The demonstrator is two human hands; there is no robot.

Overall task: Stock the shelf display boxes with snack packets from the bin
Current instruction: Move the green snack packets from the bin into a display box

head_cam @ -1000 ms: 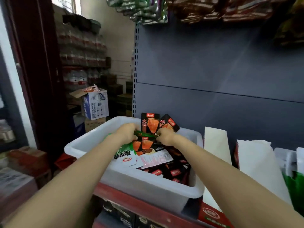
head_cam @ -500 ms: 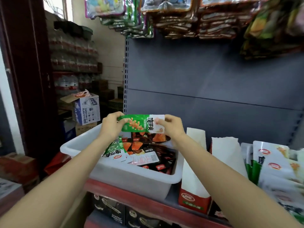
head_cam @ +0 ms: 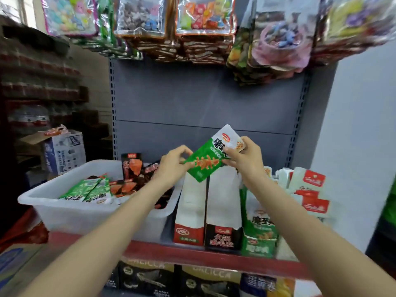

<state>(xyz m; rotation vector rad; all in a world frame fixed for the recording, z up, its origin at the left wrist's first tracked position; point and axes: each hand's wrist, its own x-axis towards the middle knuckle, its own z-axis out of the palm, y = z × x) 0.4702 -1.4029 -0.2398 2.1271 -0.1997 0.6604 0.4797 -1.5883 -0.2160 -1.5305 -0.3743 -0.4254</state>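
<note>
A green and white snack packet is held tilted in the air between both hands, above the tall display boxes. My left hand pinches its lower green end. My right hand grips its upper white end. Below stand a red-bottomed display box, a black-bottomed display box and a green display box on the shelf. The white bin at the left holds green packets and dark orange packets.
The shelf's red front edge runs below the boxes. White and red boxes stand at the right. Bags of sweets hang overhead. Cartons pile up at the left; boxed goods fill the lower shelf.
Both hands have lifted the green packet out of the bin and carried it right, over the display boxes. The packet is now tilted, white end up.
</note>
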